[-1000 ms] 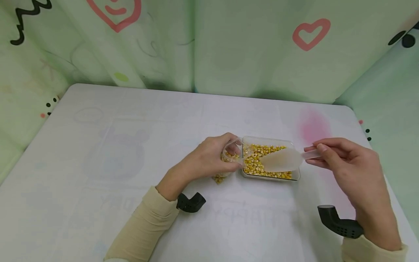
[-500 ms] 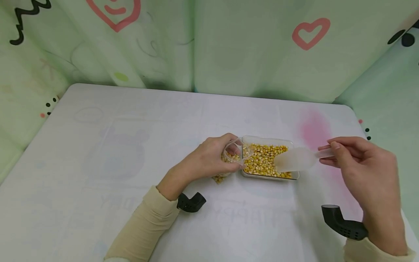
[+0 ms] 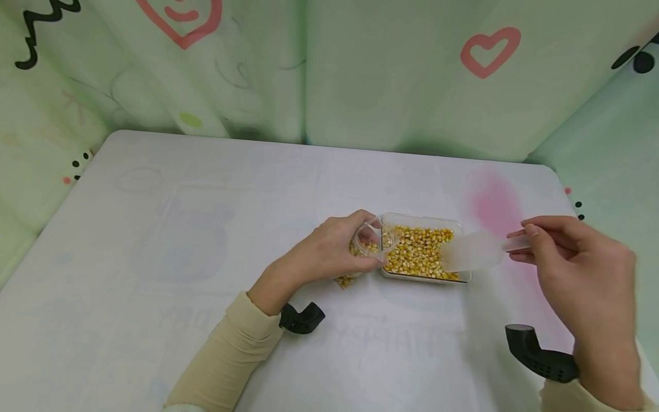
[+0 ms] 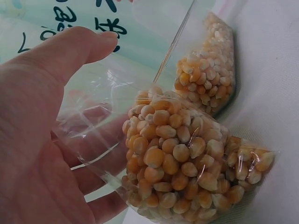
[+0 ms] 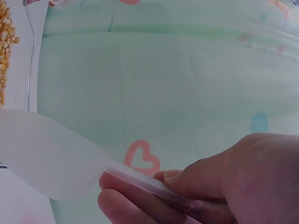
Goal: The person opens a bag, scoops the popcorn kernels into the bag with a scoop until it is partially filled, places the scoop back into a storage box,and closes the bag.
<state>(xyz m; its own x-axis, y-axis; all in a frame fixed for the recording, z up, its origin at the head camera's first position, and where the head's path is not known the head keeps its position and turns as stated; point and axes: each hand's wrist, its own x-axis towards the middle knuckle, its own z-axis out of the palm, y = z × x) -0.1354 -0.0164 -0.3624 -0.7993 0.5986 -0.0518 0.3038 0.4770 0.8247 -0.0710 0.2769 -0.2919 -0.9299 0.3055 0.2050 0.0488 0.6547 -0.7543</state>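
My left hand (image 3: 334, 243) grips a clear plastic bag (image 4: 170, 161) bulging with yellow corn kernels, its fingers and thumb spread around the open mouth. Just right of the bag is a clear rectangular container (image 3: 465, 277), its floor covered in more corn kernels (image 3: 418, 252). Between thumb and fingers, my right hand (image 3: 584, 272) pinches the handle of a translucent white scoop (image 5: 51, 154). The scoop's bowl overlaps the right end of the container in the head view, and no kernels show in it.
Everything stands on a white table (image 3: 288, 189) with faint printed drawings. Pale green curtains (image 3: 381, 80) with pink hearts enclose its back and sides. A black wrist mount (image 3: 302, 319) is on the left wrist, another (image 3: 540, 355) on the right.
My right hand has drawn the scoop to the right, from over the middle of the kernels to the container's right end. The left hand and bag stay in place.
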